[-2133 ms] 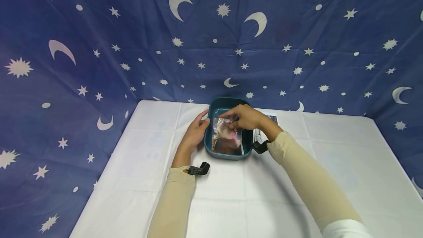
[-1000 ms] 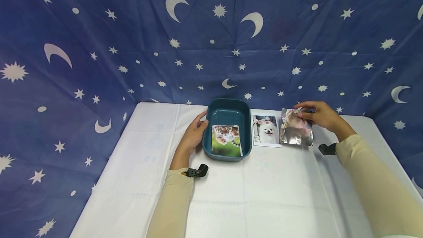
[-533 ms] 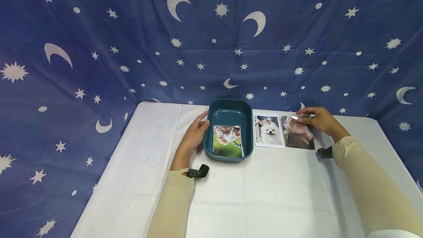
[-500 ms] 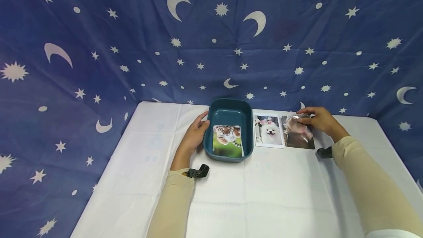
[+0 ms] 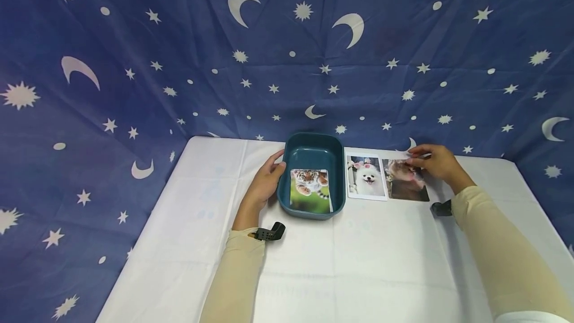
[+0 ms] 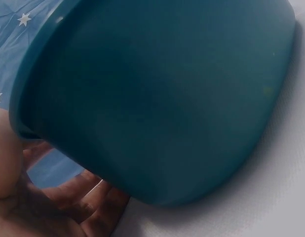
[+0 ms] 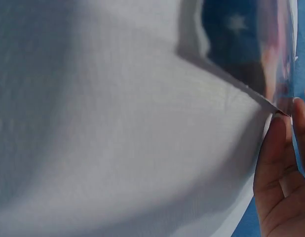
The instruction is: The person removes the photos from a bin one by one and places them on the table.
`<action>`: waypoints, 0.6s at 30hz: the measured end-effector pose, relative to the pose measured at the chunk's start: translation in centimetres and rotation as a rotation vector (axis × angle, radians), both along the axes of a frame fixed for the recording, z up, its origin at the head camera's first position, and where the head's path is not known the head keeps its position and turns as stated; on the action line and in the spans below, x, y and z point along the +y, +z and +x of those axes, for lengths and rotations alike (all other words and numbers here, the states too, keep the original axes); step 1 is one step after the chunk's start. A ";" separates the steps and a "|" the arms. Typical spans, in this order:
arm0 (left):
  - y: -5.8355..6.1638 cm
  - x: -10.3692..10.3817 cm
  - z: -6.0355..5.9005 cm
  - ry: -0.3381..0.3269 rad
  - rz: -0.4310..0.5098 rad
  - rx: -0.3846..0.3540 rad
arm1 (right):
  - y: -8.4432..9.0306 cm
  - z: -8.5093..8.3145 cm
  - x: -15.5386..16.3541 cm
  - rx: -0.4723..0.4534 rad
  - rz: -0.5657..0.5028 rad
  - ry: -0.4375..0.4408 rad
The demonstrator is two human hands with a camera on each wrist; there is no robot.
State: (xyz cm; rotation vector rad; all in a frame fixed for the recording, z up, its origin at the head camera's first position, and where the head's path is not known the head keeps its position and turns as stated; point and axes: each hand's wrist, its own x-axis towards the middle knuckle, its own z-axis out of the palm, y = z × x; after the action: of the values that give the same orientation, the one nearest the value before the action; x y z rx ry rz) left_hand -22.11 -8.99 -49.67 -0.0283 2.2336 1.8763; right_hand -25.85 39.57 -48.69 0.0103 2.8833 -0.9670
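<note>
Covering most of the frame, a blue cloth [image 5: 134, 64] with moons and stars hangs behind the white table [image 5: 314, 263]. At the centre stands a teal tray [image 5: 311, 146], and a tiger photo [image 5: 310, 191] lies in its near end. The left hand [image 5: 266, 182] rests on the tray's left wall, fingers loosely curved against it. Just right of the tray lies a white dog photo [image 5: 366, 177]; beside it, touching its edge, lies a dark photo [image 5: 407, 183]. The right hand [image 5: 434, 162] pinches this dark photo at its far corner, which the right wrist view shows slightly lifted.
</note>
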 end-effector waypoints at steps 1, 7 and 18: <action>0.0 0.0 0.0 -0.001 0.001 0.001 | 0.1 0.0 0.1 -0.004 0.000 -0.008; -0.1 0.1 -0.1 0.000 -0.001 -0.004 | 0.9 0.3 0.0 -0.008 0.034 -0.043; 0.0 0.2 -0.1 -0.003 -0.002 0.002 | 4.7 -0.4 -6.5 0.000 -0.125 0.068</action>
State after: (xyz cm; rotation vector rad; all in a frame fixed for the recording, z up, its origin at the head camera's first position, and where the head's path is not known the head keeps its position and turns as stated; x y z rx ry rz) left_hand -22.22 -8.80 -49.62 -0.0233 2.2354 1.8739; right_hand -26.20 33.03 -43.97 -0.0958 2.7973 -1.1316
